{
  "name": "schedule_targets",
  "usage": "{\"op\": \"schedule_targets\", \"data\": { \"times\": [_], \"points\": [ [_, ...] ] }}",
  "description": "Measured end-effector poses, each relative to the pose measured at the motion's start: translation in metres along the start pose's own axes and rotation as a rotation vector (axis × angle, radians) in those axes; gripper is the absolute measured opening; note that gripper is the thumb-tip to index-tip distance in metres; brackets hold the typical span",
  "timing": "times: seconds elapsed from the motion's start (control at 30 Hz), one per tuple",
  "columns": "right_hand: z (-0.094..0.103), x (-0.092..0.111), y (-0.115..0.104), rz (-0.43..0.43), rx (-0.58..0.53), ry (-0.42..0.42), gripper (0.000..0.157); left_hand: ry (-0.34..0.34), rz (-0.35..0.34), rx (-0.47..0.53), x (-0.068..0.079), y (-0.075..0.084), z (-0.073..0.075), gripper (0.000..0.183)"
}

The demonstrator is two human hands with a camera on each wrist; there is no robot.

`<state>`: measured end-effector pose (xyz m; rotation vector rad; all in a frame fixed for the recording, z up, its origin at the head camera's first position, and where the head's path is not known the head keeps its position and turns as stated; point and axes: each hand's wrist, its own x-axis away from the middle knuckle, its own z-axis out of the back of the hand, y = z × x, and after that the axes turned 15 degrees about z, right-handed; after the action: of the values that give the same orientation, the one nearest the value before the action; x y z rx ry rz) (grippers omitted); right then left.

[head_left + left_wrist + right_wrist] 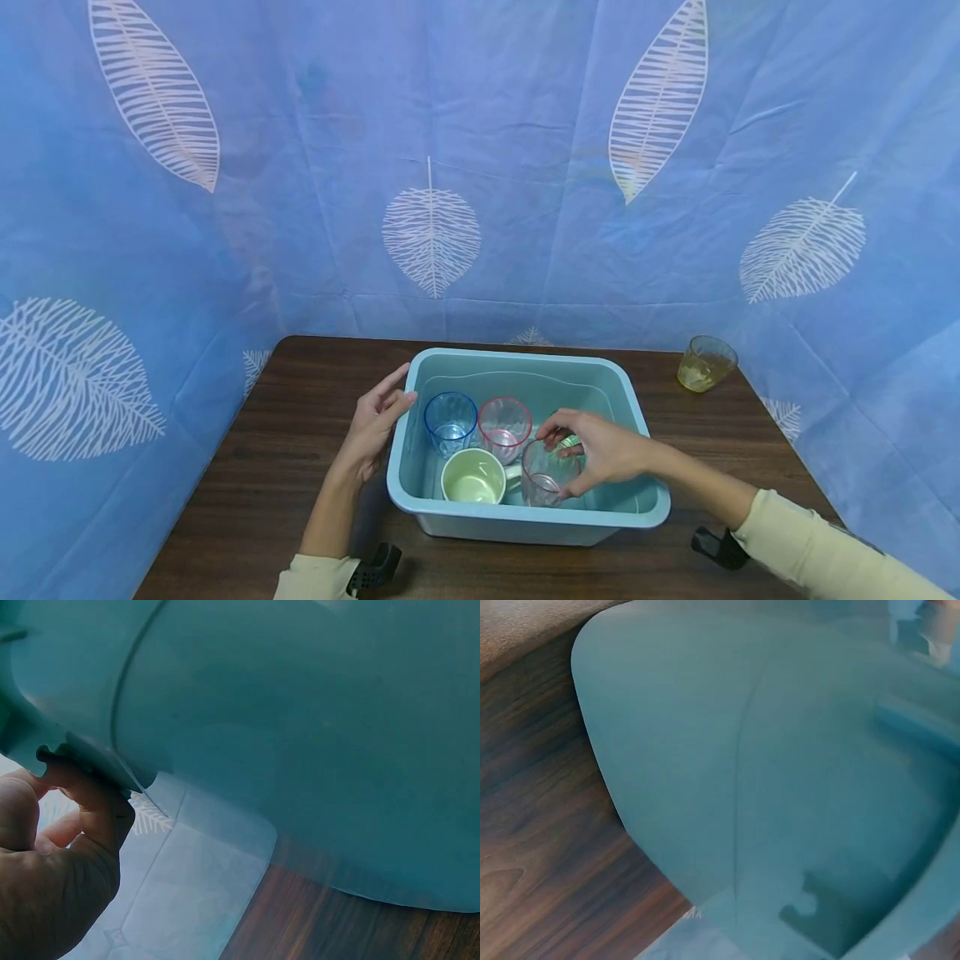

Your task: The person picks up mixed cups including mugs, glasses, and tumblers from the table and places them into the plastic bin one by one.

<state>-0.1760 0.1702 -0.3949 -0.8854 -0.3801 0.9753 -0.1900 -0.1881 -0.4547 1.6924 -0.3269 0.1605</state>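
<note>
A light blue plastic tub [510,529] stands on the table. My left hand [371,429] grips its left rim; in the left wrist view, the fingers [97,806] bend at the tub's edge. Inside the tub, my right hand [611,450] holds a clear drinking glass [542,483] with a reddish rim, thumb at its near side and fingers at the far side. Behind those fingers a greenish glass [570,448] is mostly hidden. A blue-rimmed glass [451,423], a pink-rimmed glass [506,423] and a pale green mug [473,477] stand upright left of the held glass.
A yellowish glass [707,364] stands apart near the table's back right corner. The dark wooden table [262,467] ends against a blue curtain [517,233] with white leaf prints. The tub wall [675,750] fills most of the right wrist view.
</note>
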Motion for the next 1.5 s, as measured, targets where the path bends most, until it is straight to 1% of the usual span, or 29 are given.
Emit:
{"op": "schedule_targets", "data": {
  "times": [0.27,0.47,0.53,0.67,0.8,1.07,1.27,1.5],
  "points": [
    [-0.011,-0.010,-0.001,-0.012,0.084,-0.069,0.061,0.007,0.008,0.003,0.001,0.001,0.000,0.059],
    [-0.017,-0.015,0.001,0.026,0.189,-0.093,0.057,0.010,0.012,0.003,0.002,0.001,0.000,0.058],
    [-0.018,-0.015,0.001,0.024,0.193,-0.100,0.055,0.013,0.015,0.001,0.002,0.001,0.000,0.058],
    [-0.016,-0.014,0.000,0.009,0.188,-0.094,0.059,0.009,0.018,-0.001,0.003,0.000,0.000,0.058],
    [-0.006,-0.012,-0.003,0.006,0.184,-0.061,0.060,0.006,0.019,0.003,0.003,-0.001,0.000,0.059],
    [0.018,-0.002,-0.011,-0.013,0.223,0.044,0.043,0.015,0.022,-0.005,0.004,0.002,0.000,0.059],
    [0.032,0.007,-0.014,0.022,0.301,0.122,0.038,0.028,0.033,-0.010,0.004,0.003,-0.001,0.057],
    [0.038,0.015,-0.010,0.086,0.392,0.195,0.030,0.029,0.034,-0.007,0.005,0.004,-0.002,0.058]
  ]
}}
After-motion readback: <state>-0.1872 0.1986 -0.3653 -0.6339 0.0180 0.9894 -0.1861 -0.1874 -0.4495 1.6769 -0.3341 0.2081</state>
